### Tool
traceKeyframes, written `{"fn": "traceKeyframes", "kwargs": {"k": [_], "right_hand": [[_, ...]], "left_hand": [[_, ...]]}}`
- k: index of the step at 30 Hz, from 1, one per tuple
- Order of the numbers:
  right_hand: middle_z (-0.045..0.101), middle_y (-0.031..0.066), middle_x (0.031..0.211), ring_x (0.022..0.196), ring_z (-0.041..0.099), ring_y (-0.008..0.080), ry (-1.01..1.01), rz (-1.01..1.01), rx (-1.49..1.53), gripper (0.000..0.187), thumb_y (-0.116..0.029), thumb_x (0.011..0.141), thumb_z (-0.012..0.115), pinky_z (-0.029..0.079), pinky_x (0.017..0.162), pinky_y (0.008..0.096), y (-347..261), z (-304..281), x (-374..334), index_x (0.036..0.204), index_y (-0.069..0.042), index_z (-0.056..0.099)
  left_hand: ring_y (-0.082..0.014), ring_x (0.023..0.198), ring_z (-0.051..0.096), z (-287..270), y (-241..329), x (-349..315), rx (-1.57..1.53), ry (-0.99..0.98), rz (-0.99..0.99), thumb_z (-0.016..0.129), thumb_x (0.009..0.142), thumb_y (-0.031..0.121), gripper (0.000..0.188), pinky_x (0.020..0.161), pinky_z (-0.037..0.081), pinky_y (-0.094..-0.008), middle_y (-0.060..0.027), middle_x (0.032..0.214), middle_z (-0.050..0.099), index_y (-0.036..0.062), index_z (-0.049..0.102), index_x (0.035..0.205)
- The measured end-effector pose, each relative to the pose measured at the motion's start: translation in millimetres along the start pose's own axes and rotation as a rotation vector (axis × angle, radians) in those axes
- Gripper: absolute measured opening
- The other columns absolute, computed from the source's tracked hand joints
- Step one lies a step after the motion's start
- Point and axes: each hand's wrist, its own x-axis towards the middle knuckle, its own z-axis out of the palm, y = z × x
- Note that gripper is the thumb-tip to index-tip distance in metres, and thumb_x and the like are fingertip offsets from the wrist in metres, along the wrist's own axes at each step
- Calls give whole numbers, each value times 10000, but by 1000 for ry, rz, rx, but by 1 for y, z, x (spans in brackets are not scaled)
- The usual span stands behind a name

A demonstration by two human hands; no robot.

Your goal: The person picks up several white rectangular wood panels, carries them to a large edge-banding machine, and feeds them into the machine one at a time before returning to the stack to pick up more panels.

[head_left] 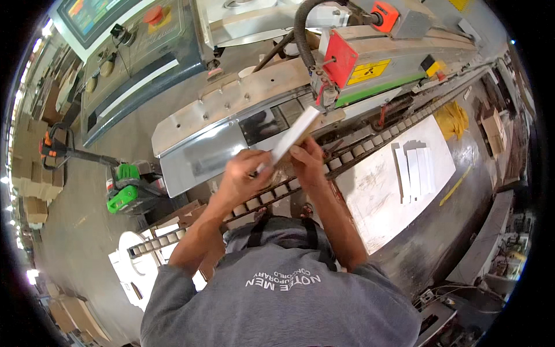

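- Grey T-shirt [277, 312], white lettering on back, lies nearest cam at 6 o'clock; both bare forearms [338, 225] reach up from it twd 12. (Clock ctr = the hands.)
- R hand [308, 162]: thumb & fingers clamped on the R edge of white strip [296, 134], approx midway along.
- L hand [245, 170]: fingers curled at strip's lower end; bit blurred, can't tell if clamped or just touching.
- White strip: held up btw the hands, tilted, running 7 to 1 o'clock; white face, tan edge on R side.
- Roller rail [347, 157]: passes under the hands, 8 to 2 o'clock, row of pale rollers.
- 9 o'clock, near L hand: shiny steel plate [202, 159] on machine.
- 1 o'clock: machine's red block [340, 58], w/ yellow label [369, 72] just R of it; corrugated hose [300, 36] at 12.
- Btw 3 & 4: white board [376, 225], scuffed; several loose white pieces [426, 170] lying side by side on it.
- Btw 2 & 3, just past board: yellow cloth [452, 120], crumpled.
- 10 o'clock, well apart: control panel [159, 72] w/ red button [153, 15].
- Btw 8 & 9: green pallet jack [123, 199] on floor; cardboard boxes [36, 209] farther out.
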Motion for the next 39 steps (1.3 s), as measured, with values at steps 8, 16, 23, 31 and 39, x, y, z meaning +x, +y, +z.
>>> {"fn": "traceKeyframes", "kwargs": {"k": [8, 16, 23, 31, 39], "right_hand": [[637, 100, 1015, 903, 650, 197, -17, 94, 107, 414, -153, 917, 672, 551, 797, 334, 61, 33, 44, 1251, 36, 516], [571, 80, 977, 794, 563, 125, 86, 94, -202, 513, -47, 986, 549, 539, 727, 281, 84, 61, 32, 1404, 155, 331], [527, 151, 1261, 979, 632, 197, 87, 161, -288, 586, -61, 989, 543, 605, 809, 312, 117, 59, 53, 1483, 98, 271], [474, 212, 1310, 1011, 599, 195, 55, 13, -378, 670, -172, 982, 563, 610, 788, 306, 126, 58, 52, 1481, 130, 234], [501, 134, 1142, 913, 556, 155, 31, 55, -401, 480, -169, 959, 571, 612, 752, 301, 121, 58, 57, 1305, 125, 417]], "left_hand": [[-305, 956, 694, -51, -44, 8, -38, 88, -325, 762, 780, 96, 293, 773, 557, -360, -184, 1025, 724, 49, 760, 1069], [-341, 987, 659, -72, -127, 5, 540, 160, 72, 820, 729, 128, 261, 857, 542, -407, -171, 1079, 696, 61, 753, 973], [-303, 813, 554, -67, -127, 5, 633, 380, 109, 837, 687, 95, 336, 716, 477, -421, -101, 884, 586, 115, 758, 1013], [-290, 764, 564, -72, -135, -5, 530, 339, 40, 832, 680, 65, 361, 696, 476, -409, -97, 812, 603, 84, 762, 1034], [-280, 717, 572, -73, -140, -6, 470, 363, 34, 821, 712, 48, 339, 666, 475, -392, -106, 774, 600, 54, 757, 1045]]}}
